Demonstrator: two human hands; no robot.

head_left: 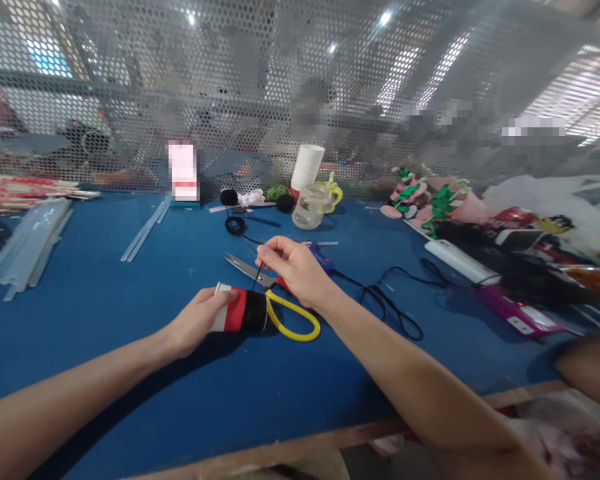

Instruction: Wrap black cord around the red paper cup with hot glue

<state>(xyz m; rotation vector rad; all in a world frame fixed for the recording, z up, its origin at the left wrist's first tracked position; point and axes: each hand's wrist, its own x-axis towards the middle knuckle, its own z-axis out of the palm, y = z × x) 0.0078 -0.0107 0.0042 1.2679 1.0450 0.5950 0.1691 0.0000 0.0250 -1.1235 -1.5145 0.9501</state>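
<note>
1. The banded cup [241, 311] lies on its side in the grip of the left hand [193, 325], below and left of the right hand [300, 270]; whether it rests on the blue table [175, 407] I can't tell.
2. Risk, my judgement: black cord [257, 273] runs from the cup's black band up to the right fingertips. If that pull eases, the strand could slacken; too hard a pull might drag it askew.
3. A tight left grip could dent the wall, if it is thin paper.
4. Scissors [245, 268] lie just beyond the cup, yellow loop beside its black end. The strand passes close to the blades and might snag.
5. Left hand: closed around the white end, thumb pressing near the red band.
6. Right hand: thumb and forefinger pinched together on the cord, apart from the left.
7. Beyond the right hand, the cord leads towards a black coil [235, 225]; a looped cable [386, 308] lies to that hand's right.
</note>
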